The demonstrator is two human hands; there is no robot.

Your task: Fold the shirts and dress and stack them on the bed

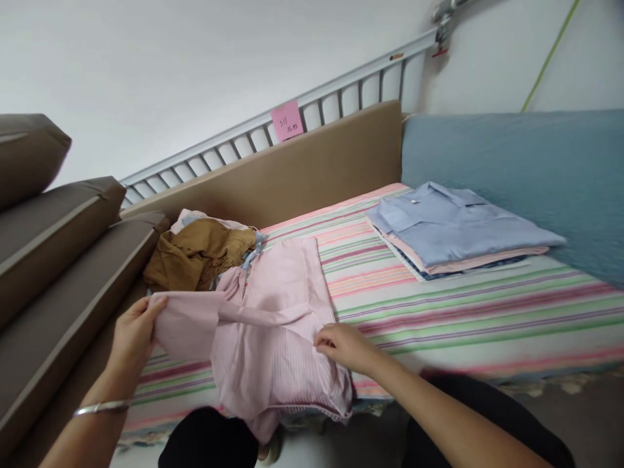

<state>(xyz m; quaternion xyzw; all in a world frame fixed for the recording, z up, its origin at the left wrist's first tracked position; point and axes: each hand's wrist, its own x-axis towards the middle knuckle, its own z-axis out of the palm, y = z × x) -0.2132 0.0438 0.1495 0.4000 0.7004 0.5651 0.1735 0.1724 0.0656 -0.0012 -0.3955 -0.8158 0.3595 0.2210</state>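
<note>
A pale pink striped shirt [273,312] lies spread on the striped bed sheet [439,305] in front of me. My left hand [134,331] is closed on the end of one pink sleeve, pulled out to the left. My right hand [341,344] pinches the shirt's fabric near its right edge. A silver bangle circles my left wrist.
A crumpled brown garment [199,257] sits in a heap behind the pink shirt. A stack of folded shirts, light blue on top [453,227], rests at the right. Brown cushions [58,260] rise at the left; a brown headboard [302,169] and blue cushion [526,162] stand behind.
</note>
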